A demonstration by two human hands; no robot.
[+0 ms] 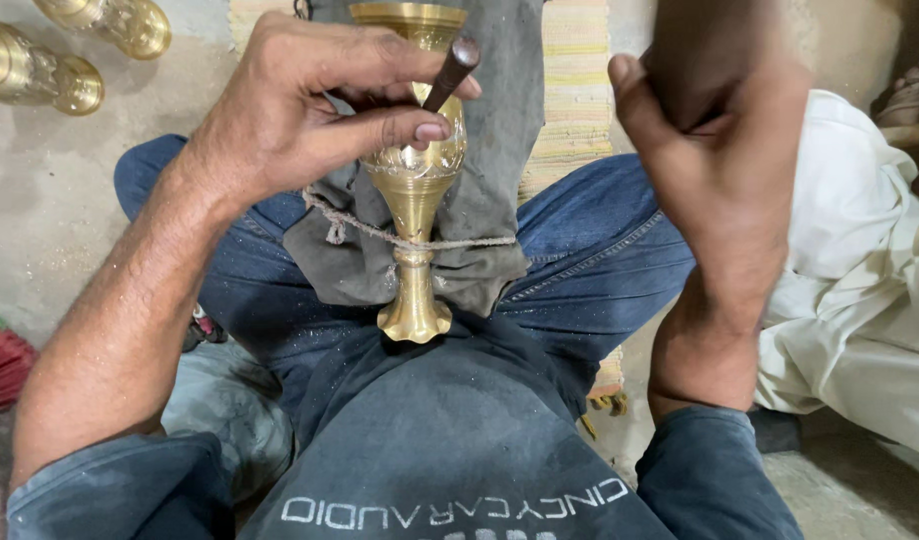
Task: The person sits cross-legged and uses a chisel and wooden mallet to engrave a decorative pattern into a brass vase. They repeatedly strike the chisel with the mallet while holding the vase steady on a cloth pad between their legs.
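- No packages, labels, signs or screens were in view.
- The only lettering was a line of pale printed letters across the person's dark blue shirt, low in the view near the bottom edge, seen upside down from the head camera.
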